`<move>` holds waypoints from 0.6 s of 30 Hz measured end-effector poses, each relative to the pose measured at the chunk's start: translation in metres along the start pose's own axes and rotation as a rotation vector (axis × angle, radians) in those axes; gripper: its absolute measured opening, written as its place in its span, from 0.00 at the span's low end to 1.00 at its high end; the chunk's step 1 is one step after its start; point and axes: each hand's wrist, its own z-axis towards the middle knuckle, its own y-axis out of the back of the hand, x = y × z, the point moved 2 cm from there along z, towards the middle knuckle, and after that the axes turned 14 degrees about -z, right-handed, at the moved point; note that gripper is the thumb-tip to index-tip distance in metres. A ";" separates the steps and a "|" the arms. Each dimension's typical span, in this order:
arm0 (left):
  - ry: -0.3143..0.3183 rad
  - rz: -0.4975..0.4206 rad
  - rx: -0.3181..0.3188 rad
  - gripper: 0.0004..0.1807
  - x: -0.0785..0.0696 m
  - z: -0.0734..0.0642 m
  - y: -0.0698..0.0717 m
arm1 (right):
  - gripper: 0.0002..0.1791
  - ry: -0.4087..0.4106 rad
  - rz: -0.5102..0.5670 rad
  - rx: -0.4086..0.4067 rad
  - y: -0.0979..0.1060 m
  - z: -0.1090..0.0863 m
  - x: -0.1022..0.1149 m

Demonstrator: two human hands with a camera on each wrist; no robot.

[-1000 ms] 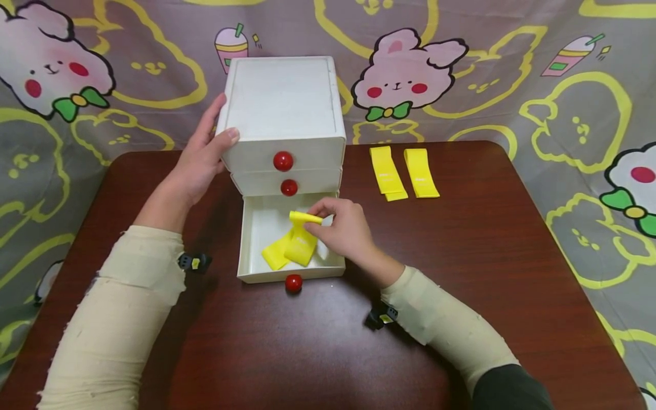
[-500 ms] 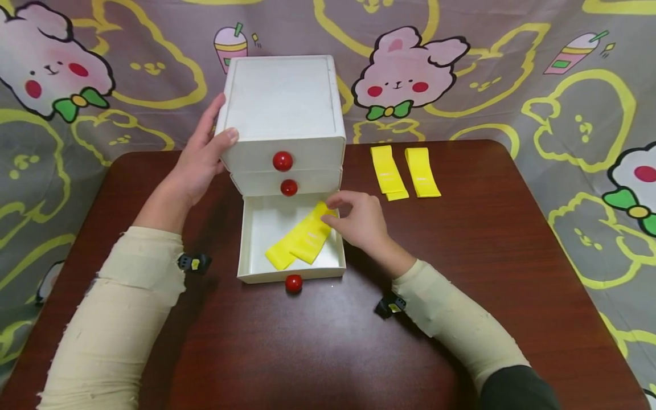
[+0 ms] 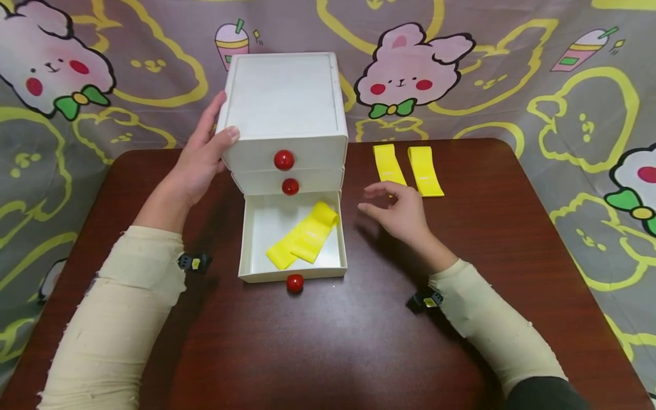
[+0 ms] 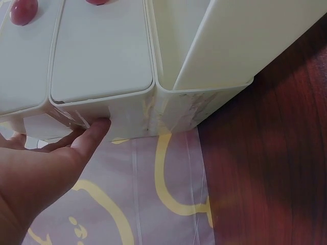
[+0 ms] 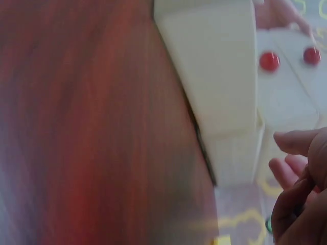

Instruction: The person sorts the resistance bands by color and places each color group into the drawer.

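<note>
A white three-drawer cabinet [image 3: 284, 97] with red knobs stands at the back of the table. My left hand [image 3: 197, 159] rests on its left side, thumb at the upper edge; the left wrist view shows the thumb and fingers against the side wall. The bottom drawer [image 3: 293, 275] is pulled out. Inside lies a yellow folded band [image 3: 312, 233] with white print, its fold toward the drawer's right wall and its ends splayed. Right of the drawer, my right hand [image 3: 402, 213] hovers with nothing in its loosely bent fingers. It partly covers one yellow band [image 3: 388, 159] on the table.
Another yellow band [image 3: 424, 171] lies flat beside the partly covered one, near the table's back edge. Behind the dark wood table [image 3: 328, 341] hangs a patterned curtain [image 3: 476, 57]. The upper two drawers, each with a red knob [image 3: 284, 160], are closed.
My right hand has let go of the yellow band in the drawer and moved right, out over the table. The band has settled flatter. My left hand has stayed in place.
</note>
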 end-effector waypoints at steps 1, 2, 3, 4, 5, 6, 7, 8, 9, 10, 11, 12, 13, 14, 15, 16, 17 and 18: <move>-0.001 -0.004 0.001 0.35 0.000 0.000 0.000 | 0.18 -0.005 0.006 -0.004 0.003 0.003 -0.005; -0.001 -0.001 0.001 0.35 0.000 0.000 0.000 | 0.18 -0.013 0.013 -0.006 0.007 0.007 -0.010; 0.000 -0.001 0.000 0.35 0.000 0.000 0.000 | 0.18 -0.022 0.013 -0.008 0.010 0.011 -0.015; 0.001 0.001 -0.001 0.35 0.000 0.000 0.000 | 0.19 -0.026 0.012 -0.017 0.013 0.016 -0.020; 0.002 -0.001 -0.001 0.35 0.000 0.000 0.000 | 0.19 -0.034 0.009 -0.022 0.016 0.021 -0.024; 0.003 0.000 -0.002 0.35 0.000 0.000 0.000 | 0.19 -0.041 0.010 -0.024 0.019 0.026 -0.028; 0.004 0.000 -0.002 0.35 0.000 0.000 0.000 | 0.19 -0.051 0.013 -0.023 0.021 0.030 -0.032; 0.004 -0.004 -0.001 0.35 0.000 0.000 0.000 | 0.19 -0.062 0.013 -0.020 0.024 0.035 -0.036; 0.005 -0.008 0.001 0.35 0.000 0.000 -0.001 | 0.19 -0.070 0.007 -0.016 0.026 0.040 -0.039; 0.004 -0.008 0.002 0.35 0.000 0.000 -0.001 | 0.19 -0.082 0.000 -0.011 0.028 0.045 -0.042; 0.004 -0.008 0.004 0.36 0.000 0.000 -0.001 | 0.20 -0.094 -0.016 -0.003 0.029 0.049 -0.045; 0.003 -0.007 0.004 0.36 0.000 0.000 -0.001 | 0.20 -0.102 -0.033 0.004 0.030 0.054 -0.048; 0.002 -0.007 0.005 0.36 0.000 0.000 -0.001 | 0.20 -0.108 -0.050 0.011 0.030 0.058 -0.050; 0.002 -0.004 0.004 0.36 0.000 0.000 -0.001 | 0.20 -0.114 -0.072 0.020 0.030 0.063 -0.052; 0.002 0.002 0.003 0.36 0.000 0.000 -0.001 | 0.21 -0.124 -0.089 0.030 0.030 0.067 -0.054; 0.001 0.005 0.002 0.35 0.000 0.000 -0.001 | 0.21 -0.130 -0.102 0.039 0.029 0.071 -0.055; 0.000 0.007 0.002 0.35 -0.001 -0.001 -0.001 | 0.22 -0.133 -0.108 0.048 0.028 0.075 -0.057; -0.001 0.009 0.002 0.35 -0.001 -0.001 -0.001 | 0.22 -0.139 -0.108 0.057 0.027 0.079 -0.058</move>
